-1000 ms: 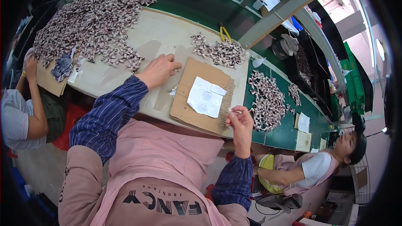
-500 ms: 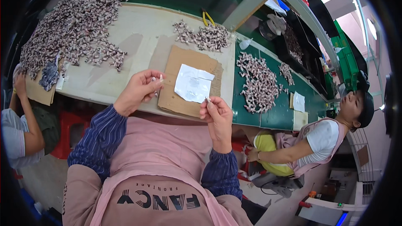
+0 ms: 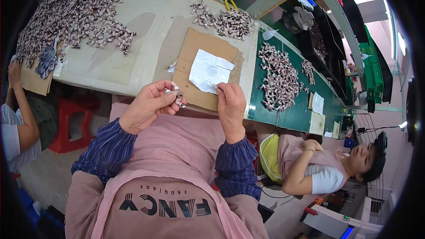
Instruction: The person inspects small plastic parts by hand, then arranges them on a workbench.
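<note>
At the near edge of the bench (image 3: 99,73), the left hand (image 3: 152,102) has thumb and fingers clamped on a few white-and-dark pieces (image 3: 179,99), by the near left corner of the cardboard (image 3: 187,53). The right hand (image 3: 232,102) has its thumb and fingertips together at the near edge of the white sheet (image 3: 209,68) that lies on the cardboard; the fingers hide the spot, so I cannot tell whether a piece is pinched there. On the shelf at right, a black tray (image 3: 311,52) holds a heap of small, dark pinkish bits (image 3: 318,40), and just beside it a greyish tub (image 3: 289,23) has a crumpled pale bag (image 3: 303,17) in its mouth. Green crates (image 3: 375,73) stand farther right. Loose pieces lie on the work tops: a big pile (image 3: 75,22) at left beside a grey cloth (image 3: 46,60), a small heap (image 3: 233,23) behind the cardboard, with yellow-handled pliers (image 3: 230,2) at its back, and another pile (image 3: 279,77) on the green top (image 3: 259,106). A co-worker (image 3: 305,168) is at right; a second person's hand (image 3: 14,71) is by the big pile.
</note>
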Action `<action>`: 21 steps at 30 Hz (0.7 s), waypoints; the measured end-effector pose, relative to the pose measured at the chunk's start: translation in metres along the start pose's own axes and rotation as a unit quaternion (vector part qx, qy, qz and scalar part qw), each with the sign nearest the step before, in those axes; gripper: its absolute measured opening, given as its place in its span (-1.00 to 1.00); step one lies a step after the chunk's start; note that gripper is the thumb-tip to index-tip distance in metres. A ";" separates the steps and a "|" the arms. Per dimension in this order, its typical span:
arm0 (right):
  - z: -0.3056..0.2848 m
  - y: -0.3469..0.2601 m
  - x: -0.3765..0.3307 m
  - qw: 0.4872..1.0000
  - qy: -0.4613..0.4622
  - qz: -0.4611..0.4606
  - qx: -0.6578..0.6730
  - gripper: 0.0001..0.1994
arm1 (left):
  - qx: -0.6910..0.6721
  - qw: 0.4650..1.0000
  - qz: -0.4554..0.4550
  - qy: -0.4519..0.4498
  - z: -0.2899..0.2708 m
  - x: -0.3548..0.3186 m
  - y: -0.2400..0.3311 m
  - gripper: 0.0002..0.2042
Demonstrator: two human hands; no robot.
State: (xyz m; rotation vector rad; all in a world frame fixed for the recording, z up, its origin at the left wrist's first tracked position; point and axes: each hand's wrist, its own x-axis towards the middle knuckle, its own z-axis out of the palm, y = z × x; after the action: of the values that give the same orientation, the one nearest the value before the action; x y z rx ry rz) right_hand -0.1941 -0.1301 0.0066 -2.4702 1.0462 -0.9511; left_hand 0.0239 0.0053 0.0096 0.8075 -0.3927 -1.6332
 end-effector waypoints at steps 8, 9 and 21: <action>0.011 0.006 0.009 0.997 -0.051 -0.056 -0.034 -0.91 | -0.019 0.999 -0.017 0.028 0.007 -0.004 -0.003 -0.85; 0.010 0.006 0.008 0.997 -0.053 -0.056 -0.033 -0.91 | -0.008 1.000 -0.010 0.027 0.006 -0.004 -0.004 -0.85; 0.004 0.001 0.012 0.992 -0.098 -0.050 -0.068 -0.90 | 0.050 0.997 0.004 0.050 0.015 -0.003 -0.003 -0.83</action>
State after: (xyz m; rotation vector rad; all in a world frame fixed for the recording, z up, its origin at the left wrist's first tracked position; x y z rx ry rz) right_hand -0.1858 -0.1398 0.0084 -2.6840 0.9587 -0.6661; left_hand 0.0115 0.0063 0.0187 0.9590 -0.4083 -1.5690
